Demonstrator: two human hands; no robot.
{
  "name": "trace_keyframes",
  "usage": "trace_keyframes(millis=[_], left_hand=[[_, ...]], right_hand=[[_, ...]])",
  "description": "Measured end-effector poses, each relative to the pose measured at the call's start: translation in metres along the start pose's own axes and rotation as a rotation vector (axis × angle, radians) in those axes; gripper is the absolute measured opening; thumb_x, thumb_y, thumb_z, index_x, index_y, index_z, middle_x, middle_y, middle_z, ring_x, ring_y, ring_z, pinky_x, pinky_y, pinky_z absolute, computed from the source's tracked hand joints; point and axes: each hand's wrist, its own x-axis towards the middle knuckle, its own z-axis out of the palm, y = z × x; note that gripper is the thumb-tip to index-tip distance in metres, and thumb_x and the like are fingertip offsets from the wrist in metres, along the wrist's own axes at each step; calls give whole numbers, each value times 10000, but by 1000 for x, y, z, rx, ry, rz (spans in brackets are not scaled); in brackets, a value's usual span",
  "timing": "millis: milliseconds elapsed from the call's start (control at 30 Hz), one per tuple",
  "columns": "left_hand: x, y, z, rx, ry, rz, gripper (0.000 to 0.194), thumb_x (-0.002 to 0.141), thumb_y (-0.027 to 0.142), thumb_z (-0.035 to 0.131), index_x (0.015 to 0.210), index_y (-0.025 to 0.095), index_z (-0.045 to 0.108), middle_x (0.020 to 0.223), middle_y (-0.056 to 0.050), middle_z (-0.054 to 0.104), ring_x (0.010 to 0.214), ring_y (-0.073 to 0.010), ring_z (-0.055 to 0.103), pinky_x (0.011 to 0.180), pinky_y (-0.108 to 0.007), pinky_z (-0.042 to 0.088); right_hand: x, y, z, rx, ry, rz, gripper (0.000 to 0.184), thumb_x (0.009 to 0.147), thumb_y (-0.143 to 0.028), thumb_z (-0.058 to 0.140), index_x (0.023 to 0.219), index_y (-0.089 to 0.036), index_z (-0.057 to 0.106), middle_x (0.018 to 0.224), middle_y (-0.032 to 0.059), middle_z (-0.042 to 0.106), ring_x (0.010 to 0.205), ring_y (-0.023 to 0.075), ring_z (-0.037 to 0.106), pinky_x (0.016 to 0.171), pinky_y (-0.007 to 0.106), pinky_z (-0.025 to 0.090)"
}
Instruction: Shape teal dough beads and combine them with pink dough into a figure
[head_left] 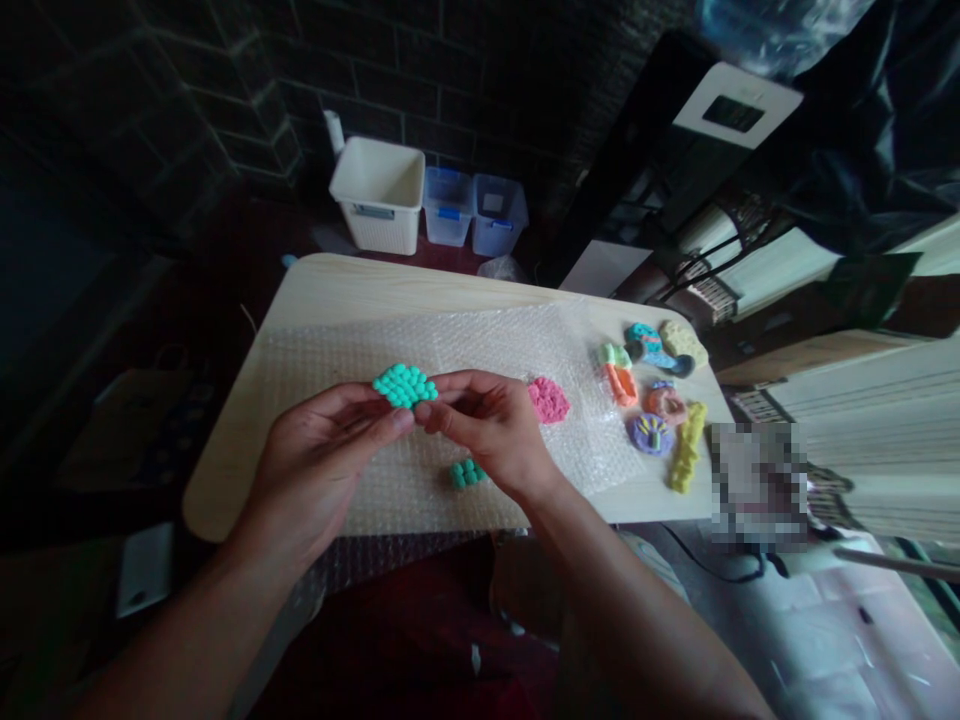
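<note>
Head view: left grip (322,465) and right grip (487,430) are half-curled, a turquoise beaded clay piece (405,386) pinched between their fingertips, its long axis tilted slightly down rightward, held above bubble wrap (360,370) on a wooden counter (240,480). A pink clay piece (548,399) is laid just beside the right grip.

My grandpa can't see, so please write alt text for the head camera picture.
The left hand and right hand hold a bumpy turquoise clay shape above bubble wrap on a pale wooden table. Colourful clay shapes lie nearby.
</note>
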Motion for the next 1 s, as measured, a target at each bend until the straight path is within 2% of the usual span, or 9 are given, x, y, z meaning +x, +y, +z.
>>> trace_keyframes(millis=[100,167,267,367,467,567,667,833,1000], left_hand=[[3,1,-3,68,-34,-15,342,730,233,985,1032,216,826,1045,-39,845,942,-161,770,883,-243,608],[4,2,-6,127,-40,5,436,717,232,996,1114,225,816,1074,-42,845,951,-167,779,870,-243,613],[4,0,-8,206,-54,34,375,756,275,977,1094,207,830,998,-45,848,862,-153,780,803,-228,614],[3,-1,-7,225,-30,32,282,793,309,952,1016,181,836,924,-50,845,777,-138,766,751,-221,608],[3,-2,-6,181,10,43,269,778,294,962,979,180,825,911,-43,843,777,-140,771,755,-226,613],[3,-2,-7,167,-4,39,251,772,274,966,958,186,822,897,-33,840,782,-137,775,757,-218,611],[4,-3,-8,174,-15,49,231,773,263,964,942,193,823,901,-27,840,796,-135,778,768,-211,610],[3,-3,-8,189,-19,54,225,789,276,950,951,188,821,919,-39,842,790,-148,780,762,-235,618],[1,-2,-7,192,-35,53,259,761,257,962,967,182,822,954,-57,854,818,-164,788,786,-249,626]], right_hand=[[1,-4,-6,-45,-29,-53,345,668,-255,1021,947,-197,828,851,7,799,724,128,693,755,297,608],[0,-6,-9,-109,-61,-84,302,741,-294,980,985,-195,833,852,5,783,704,115,664,713,278,584],[-1,-7,-12,-167,-109,-85,296,845,-334,905,1089,-184,834,873,16,778,695,102,650,673,258,555],[-2,-6,-12,-108,-64,-72,375,804,-302,943,1140,-190,821,878,19,798,733,113,701,689,253,569],[-3,-6,-9,-91,-13,-51,313,758,-312,980,1009,-182,846,839,36,820,721,128,727,690,262,593],[-4,-6,-6,-154,10,-51,249,760,-352,978,906,-183,868,784,46,822,681,129,718,669,263,595],[-4,-8,-4,-184,21,-59,234,766,-369,973,885,-191,877,760,48,820,665,130,713,647,259,590],[-5,-11,-3,-133,47,-64,300,689,-325,1016,932,-212,880,801,37,837,649,127,716,620,254,597],[-6,-11,-2,-205,77,-62,246,716,-341,999,890,-205,893,782,49,838,613,128,700,603,261,605]])
